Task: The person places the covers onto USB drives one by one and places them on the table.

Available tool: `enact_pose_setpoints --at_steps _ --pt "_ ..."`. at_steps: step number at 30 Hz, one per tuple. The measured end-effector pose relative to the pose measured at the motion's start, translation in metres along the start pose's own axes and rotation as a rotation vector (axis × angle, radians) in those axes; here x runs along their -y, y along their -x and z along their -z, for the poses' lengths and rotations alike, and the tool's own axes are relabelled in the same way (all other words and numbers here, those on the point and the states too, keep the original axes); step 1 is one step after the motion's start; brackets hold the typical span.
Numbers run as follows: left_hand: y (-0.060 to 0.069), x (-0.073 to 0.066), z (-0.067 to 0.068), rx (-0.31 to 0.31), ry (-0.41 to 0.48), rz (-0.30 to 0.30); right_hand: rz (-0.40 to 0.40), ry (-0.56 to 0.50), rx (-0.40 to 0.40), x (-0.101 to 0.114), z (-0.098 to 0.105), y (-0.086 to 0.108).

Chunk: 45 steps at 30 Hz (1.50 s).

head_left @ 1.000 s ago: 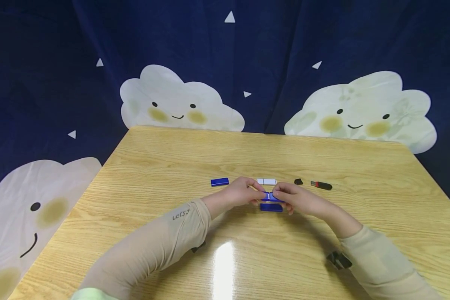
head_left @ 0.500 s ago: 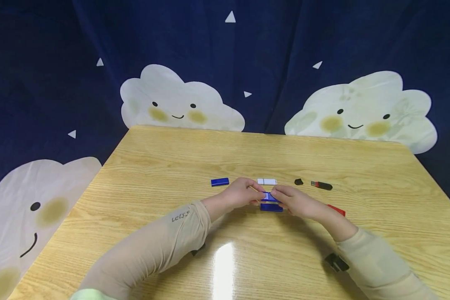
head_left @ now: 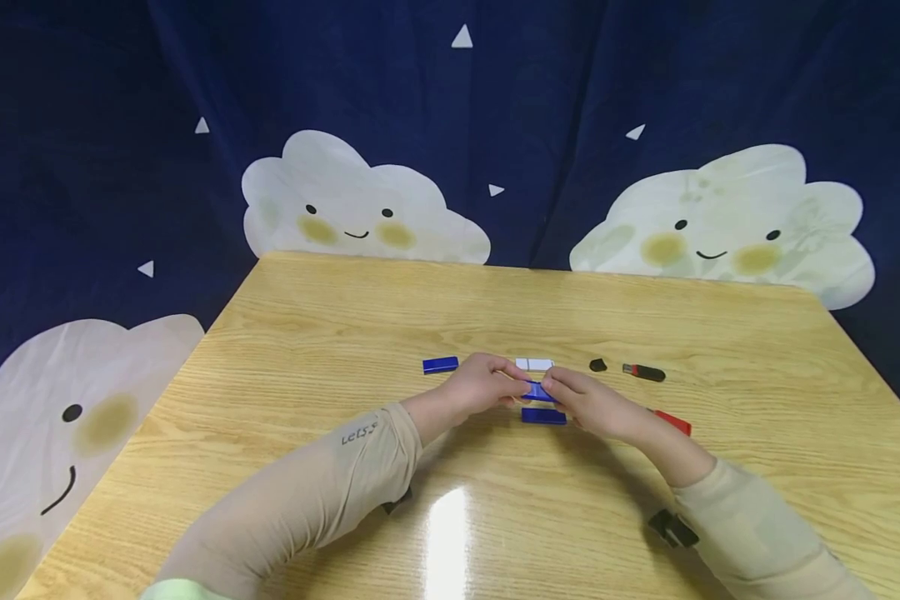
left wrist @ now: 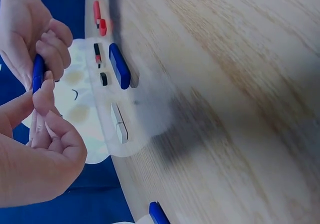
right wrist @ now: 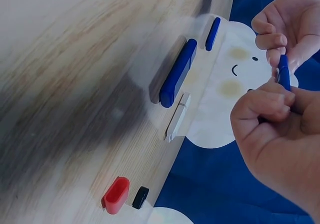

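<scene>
A blue USB flash drive is held just above the table between both hands. My left hand pinches its left end with thumb and fingers. Its right end is pinched by my right hand. In the left wrist view the held flash drive shows edge-on, its ends covered by fingers. The right wrist view shows a blue strip of the same flash drive between the fingertips. Directly below the hands another blue flash drive lies flat on the wooden table.
A blue flash drive lies to the left, a white flash drive behind the hands. To the right are a black cap and a black-and-red flash drive with its plug bare. Red pieces sit by my right forearm.
My right hand has shifted slightly left, and the light gap across the middle of the held flash drive has closed. The red piece by the right forearm has come into view.
</scene>
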<state>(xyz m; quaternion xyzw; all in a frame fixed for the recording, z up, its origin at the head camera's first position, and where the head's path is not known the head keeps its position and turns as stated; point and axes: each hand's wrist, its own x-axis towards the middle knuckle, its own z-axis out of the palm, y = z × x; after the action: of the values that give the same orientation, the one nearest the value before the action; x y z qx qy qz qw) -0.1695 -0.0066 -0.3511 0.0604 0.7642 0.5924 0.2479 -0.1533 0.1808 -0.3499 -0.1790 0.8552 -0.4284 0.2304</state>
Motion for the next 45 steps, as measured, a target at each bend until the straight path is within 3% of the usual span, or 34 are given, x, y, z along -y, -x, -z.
enact_pose_setpoints --at_steps 14,24,32,37,45 --pt "0.005 -0.003 0.000 -0.026 0.030 -0.003 -0.002 -0.083 0.000 0.006 -0.003 0.003" --pt "0.006 -0.003 -0.002 -0.090 0.057 0.032 0.019 -0.127 -0.051 0.014 -0.006 0.003" --pt "0.006 -0.004 0.000 -0.084 0.001 0.013 0.026 -0.088 -0.053 0.010 -0.007 0.001" --pt "0.005 0.000 0.000 -0.067 0.017 -0.003 0.015 -0.056 -0.063 0.008 -0.011 -0.001" --pt "0.006 0.006 0.008 -0.050 -0.013 -0.041 0.042 0.095 -0.173 0.008 -0.018 0.000"
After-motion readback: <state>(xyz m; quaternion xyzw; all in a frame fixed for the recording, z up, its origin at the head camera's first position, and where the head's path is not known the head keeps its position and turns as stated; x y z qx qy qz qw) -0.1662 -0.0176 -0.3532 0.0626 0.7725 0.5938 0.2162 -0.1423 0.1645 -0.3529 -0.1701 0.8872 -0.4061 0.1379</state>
